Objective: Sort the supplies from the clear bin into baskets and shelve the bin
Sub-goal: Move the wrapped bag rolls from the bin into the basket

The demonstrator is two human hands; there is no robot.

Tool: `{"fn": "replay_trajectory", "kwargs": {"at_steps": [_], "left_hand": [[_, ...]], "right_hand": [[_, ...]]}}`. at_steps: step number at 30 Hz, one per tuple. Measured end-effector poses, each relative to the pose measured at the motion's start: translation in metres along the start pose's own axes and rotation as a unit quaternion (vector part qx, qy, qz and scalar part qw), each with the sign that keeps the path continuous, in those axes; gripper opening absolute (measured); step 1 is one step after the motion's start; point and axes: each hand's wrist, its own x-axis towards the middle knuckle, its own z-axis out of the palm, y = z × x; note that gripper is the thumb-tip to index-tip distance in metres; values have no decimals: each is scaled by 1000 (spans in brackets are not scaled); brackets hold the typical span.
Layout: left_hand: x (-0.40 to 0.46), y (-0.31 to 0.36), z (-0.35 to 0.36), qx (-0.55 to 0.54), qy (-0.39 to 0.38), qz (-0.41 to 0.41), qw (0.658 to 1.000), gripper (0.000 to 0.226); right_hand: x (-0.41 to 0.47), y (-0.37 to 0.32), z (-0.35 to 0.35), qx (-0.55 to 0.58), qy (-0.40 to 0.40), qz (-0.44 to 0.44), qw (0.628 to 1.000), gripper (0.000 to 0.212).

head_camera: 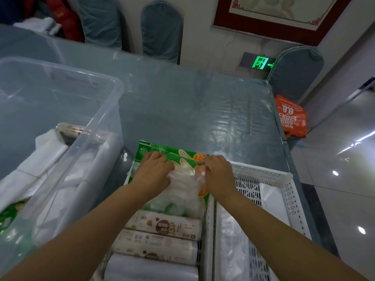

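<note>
This looks like a dining hall or banquet room of a restaurant or hotel, not a home. Several chairs with blue-grey fabric covers [161, 31] stand against the white wall, and one more covered chair [296, 72] stands at the far right corner of the worktop [203, 110]. The worktop is large, covered with blue cloth under a clear plastic sheet. Low on the wall, a green lit emergency exit sign [260, 62] shows a running figure, which belongs to a public building. Above it hangs a big framed picture [280, 15] with a dark red frame and an ornamental border. The floor [345, 189] has glossy tiles that reflect ceiling lights.
</note>
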Motion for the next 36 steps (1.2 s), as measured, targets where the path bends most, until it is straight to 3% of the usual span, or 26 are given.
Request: {"fn": "replay_trajectory", "kwargs": {"at_steps": [3, 7, 9, 15, 18, 22, 26, 33, 36], "left_hand": [[-10, -1, 4, 0, -37, 20, 999, 19], [-16, -1, 8, 7, -92, 51, 994, 25], [-17, 0, 10, 4, -84, 51, 995, 28], [-8, -5, 2, -118, -76, -2, 990, 76], [6, -10, -3, -119, -44, -27, 992, 66], [20, -15, -1, -26, -52, -31, 998, 53], [28, -14, 0, 0, -46, -42, 998, 42], [33, -11, 6, -17, -20, -76, 997, 31], [35, -9, 6, -31, 5, -85, 996, 28]], "right_hand": [[7, 12, 0, -49, -30, 92, 994, 26], [7, 18, 5, -116, -81, 111, 984, 27], [9, 16, 5, -122, -84, 117, 982, 23], [25, 10, 4, -137, -65, 46, 987, 19], [34, 11, 3, -154, -106, 23, 982, 17], [48, 21, 2, -64, -30, 87, 994, 18], [53, 26, 4, -79, -95, 101, 987, 16], [58, 33, -2, -83, -94, 44, 991, 18], [61, 38, -6, -104, -136, 35, 985, 19]]}}
